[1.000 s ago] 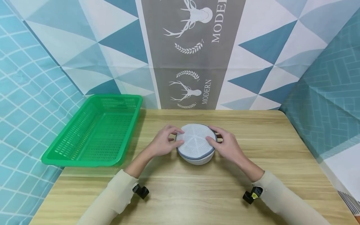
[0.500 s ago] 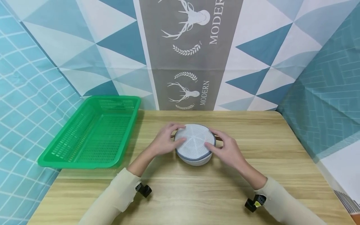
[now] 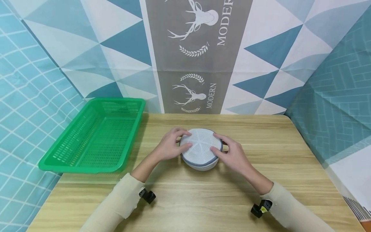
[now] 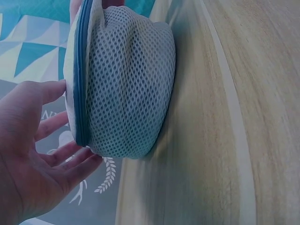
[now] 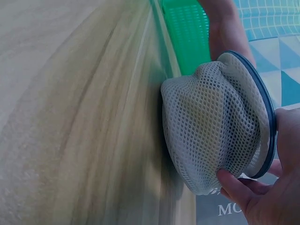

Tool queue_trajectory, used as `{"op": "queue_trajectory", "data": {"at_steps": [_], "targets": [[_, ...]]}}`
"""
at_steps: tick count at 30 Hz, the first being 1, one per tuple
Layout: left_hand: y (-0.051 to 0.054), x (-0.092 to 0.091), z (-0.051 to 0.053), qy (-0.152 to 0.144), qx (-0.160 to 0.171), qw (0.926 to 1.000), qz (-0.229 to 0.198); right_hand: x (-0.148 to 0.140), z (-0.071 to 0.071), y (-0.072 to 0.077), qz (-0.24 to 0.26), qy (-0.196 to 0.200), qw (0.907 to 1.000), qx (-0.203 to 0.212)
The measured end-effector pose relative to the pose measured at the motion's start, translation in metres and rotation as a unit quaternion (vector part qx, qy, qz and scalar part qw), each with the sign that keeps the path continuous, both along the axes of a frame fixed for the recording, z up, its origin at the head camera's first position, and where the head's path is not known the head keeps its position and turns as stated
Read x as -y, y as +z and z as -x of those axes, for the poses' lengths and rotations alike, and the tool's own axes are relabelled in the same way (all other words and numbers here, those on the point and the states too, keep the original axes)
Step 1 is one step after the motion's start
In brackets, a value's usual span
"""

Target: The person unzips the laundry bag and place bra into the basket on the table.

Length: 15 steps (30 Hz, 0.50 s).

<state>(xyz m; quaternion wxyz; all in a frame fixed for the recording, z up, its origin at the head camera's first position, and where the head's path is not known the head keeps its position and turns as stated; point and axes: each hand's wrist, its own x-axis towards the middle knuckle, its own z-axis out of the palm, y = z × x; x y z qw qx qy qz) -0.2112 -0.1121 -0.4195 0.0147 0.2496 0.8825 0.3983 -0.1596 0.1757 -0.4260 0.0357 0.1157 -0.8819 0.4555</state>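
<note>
In my head view, the white mesh bag point(image 3: 200, 148) sits on the counter point(image 3: 203, 203), my left hand point(image 3: 169, 146) gripping it at nine o'clock, my right hand point(image 3: 235, 154) at three. Left wrist: thumb and fingers straddle its rim point(image 4: 82, 70). Right wrist: fingers point(image 5: 234, 188) clamp its side.

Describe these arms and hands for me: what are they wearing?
They are a person's: the ungloved left hand and ungloved right hand emerge from plain, cream-coloured fabric sleeves. A small, blocky black wrist camera shows on the left; its right counterpart bears a yellow mark.
</note>
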Motion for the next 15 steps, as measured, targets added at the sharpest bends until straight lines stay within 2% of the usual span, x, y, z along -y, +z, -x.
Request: {"op": "queue_trajectory", "data": {"at_steps": [8,15], "targets": [[-0.0005,0.0049,-0.0006,0.009,0.023,0.9997,0.003,-0.0036,0.0064,0.0025,-0.003,-0.017,0.9997,-0.015],[0.0043,0.0042,-0.0003,0.014,0.008,0.9998,0.008,-0.0025,0.0028,0.0059,-0.005,-0.015,0.9996,-0.022]]}}
